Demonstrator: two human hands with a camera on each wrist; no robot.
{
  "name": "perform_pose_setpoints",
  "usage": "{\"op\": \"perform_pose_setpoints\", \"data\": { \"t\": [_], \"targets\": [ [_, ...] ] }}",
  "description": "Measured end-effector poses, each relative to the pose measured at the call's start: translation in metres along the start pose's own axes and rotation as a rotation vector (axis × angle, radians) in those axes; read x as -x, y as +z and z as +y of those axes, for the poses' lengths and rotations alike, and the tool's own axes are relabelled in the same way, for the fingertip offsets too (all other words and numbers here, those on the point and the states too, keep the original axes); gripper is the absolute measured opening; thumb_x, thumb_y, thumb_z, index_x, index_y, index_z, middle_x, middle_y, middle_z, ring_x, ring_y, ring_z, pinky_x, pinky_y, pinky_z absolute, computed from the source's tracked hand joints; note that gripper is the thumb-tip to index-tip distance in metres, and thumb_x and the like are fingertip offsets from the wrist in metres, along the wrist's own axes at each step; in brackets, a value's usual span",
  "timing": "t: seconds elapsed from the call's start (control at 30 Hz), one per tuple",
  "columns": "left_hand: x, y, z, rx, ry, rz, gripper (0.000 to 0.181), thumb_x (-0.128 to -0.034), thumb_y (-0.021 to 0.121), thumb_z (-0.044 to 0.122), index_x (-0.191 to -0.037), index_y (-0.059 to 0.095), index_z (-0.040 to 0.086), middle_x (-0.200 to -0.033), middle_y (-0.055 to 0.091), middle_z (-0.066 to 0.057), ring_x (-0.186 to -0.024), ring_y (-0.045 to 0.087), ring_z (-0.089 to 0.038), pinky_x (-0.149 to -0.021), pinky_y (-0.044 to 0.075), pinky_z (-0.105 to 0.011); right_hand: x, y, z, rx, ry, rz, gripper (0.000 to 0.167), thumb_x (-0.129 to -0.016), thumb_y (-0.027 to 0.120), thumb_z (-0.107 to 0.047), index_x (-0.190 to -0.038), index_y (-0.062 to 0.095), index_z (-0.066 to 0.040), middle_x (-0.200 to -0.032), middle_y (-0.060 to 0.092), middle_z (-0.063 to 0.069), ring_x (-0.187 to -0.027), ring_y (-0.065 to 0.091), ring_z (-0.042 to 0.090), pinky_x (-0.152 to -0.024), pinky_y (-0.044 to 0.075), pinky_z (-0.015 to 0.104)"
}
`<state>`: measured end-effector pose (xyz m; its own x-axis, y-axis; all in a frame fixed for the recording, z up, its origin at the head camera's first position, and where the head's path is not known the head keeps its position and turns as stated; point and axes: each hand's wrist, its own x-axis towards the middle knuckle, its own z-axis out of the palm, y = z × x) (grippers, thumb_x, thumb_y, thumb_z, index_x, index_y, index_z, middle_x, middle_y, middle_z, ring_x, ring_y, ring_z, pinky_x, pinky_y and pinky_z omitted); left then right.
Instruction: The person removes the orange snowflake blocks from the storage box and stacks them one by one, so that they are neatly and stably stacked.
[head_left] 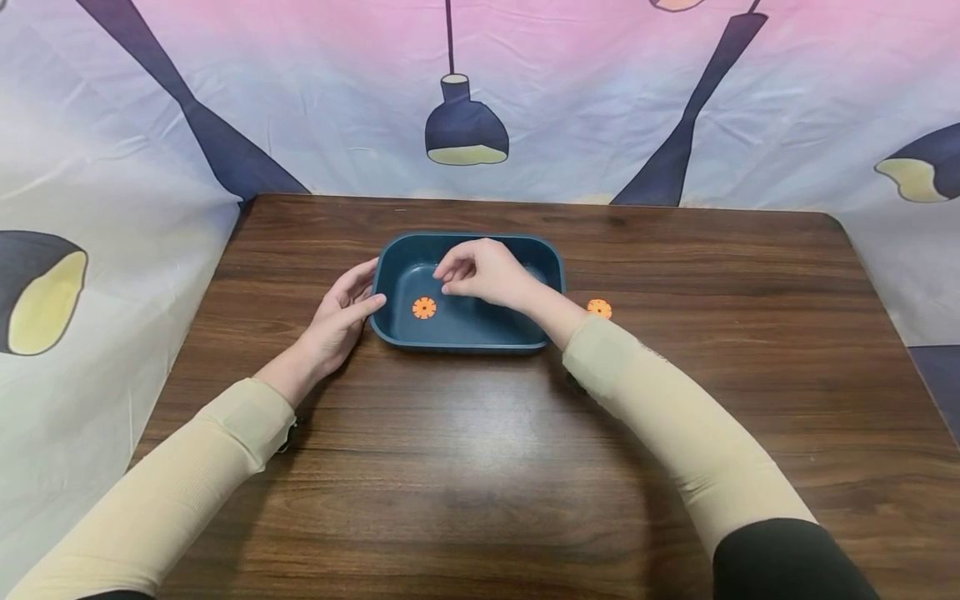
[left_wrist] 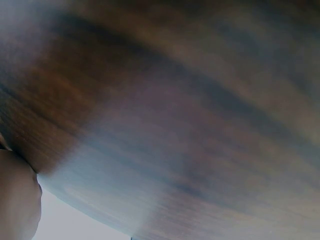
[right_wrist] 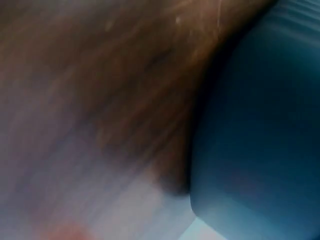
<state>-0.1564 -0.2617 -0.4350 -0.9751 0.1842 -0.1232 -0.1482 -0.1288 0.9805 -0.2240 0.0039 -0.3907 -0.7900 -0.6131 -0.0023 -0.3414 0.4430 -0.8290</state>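
Observation:
A dark teal rectangular basin point(head_left: 480, 344) sits on the table. My left hand point(head_left: 337, 321) holds its left end, thumb over the rim and fingers along the outer wall. Inside the basin, toward the left, lies a round orange notched piece point(head_left: 423, 308) like a small flower or wheel. My right hand point(head_left: 487, 273) hovers over the basin with fingers loosely bent, up and to the right of that piece; nothing shows between them. A second orange notched piece point(head_left: 599, 308) lies on the table to the right, partly hidden by my right forearm. The right wrist view shows the basin's outer wall point(right_wrist: 255, 135) close up.
The brown wood-grain table point(head_left: 465, 467) extends around the basin. A printed cloth point(head_left: 570, 100) hangs behind the table and along its sides. The left wrist view is mostly blurred tabletop point(left_wrist: 165, 125).

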Motion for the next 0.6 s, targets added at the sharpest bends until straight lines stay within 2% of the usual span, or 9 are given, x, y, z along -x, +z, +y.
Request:
{"op": "perform_pose_setpoints", "data": {
  "t": [0.37,0.6],
  "targets": [
    [-0.002,-0.001,0.0,0.004,-0.007,-0.012,0.055,-0.1067,0.055,0.001,-0.159,0.044,0.015,-0.144,0.051,0.012,-0.146,0.04,-0.012,-0.111,0.042,-0.012,-0.016,0.018,0.004,0.006,0.039,-0.037,0.023,-0.093,0.08,-0.004,-0.116,0.078,-0.001,-0.108,0.077,0.013,-0.098,0.072,0.021,-0.091,0.061,0.027],
    [-0.001,-0.002,0.001,0.003,-0.013,-0.017,0.055,-0.1073,0.055,0.002,-0.159,0.044,0.016,-0.144,0.051,0.011,-0.146,0.041,-0.013,-0.11,0.043,-0.011,-0.018,0.029,0.006,0.092,0.01,-0.082,0.026,-0.093,0.08,-0.005,-0.119,0.077,-0.003,-0.114,0.073,0.011,-0.101,0.068,0.02,-0.093,0.059,0.026]
  ]
}}
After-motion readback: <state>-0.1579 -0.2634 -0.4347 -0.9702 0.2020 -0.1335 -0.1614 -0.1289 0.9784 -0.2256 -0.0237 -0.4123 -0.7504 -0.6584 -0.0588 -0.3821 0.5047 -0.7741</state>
